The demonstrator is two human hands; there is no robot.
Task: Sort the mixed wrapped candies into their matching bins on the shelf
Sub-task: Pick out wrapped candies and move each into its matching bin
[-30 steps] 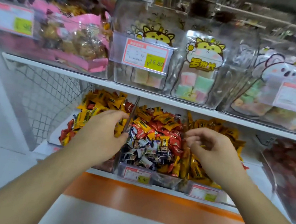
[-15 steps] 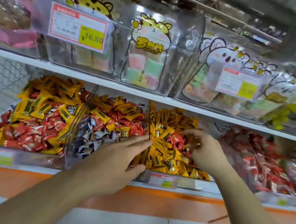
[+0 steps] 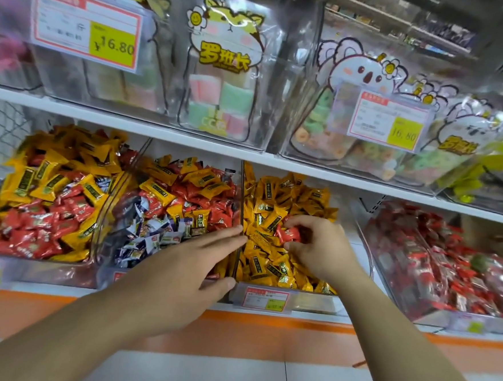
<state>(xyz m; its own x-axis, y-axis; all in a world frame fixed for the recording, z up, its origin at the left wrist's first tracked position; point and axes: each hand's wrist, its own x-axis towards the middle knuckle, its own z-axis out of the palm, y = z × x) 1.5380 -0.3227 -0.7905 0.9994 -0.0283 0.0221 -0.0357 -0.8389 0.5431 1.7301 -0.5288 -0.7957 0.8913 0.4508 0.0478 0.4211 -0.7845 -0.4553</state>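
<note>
Head view: right hand (image 3: 319, 248) pinches a red candy (image 3: 289, 234) out of the yellow-candy bin (image 3: 262, 300), presumably as a stray w/ no match there; left hand (image 3: 185, 270) is flat, fingers straight, resting at the clear divider (image 3: 242, 207) betw. that bin and the mixed bin (image 3: 113, 234), holding nothing. Price-tag text is too small to read; red-candy bin (image 3: 393, 277) at right is blurred and cut off by frame edge.

Bare forearms; unadorned hands (image 3: 179, 262)

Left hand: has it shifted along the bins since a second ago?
Yes. The left hand moved to the person's right: it was at the divider between the first two bins, and now its fingers reach the divider beside the yellow-candy bin.
</note>
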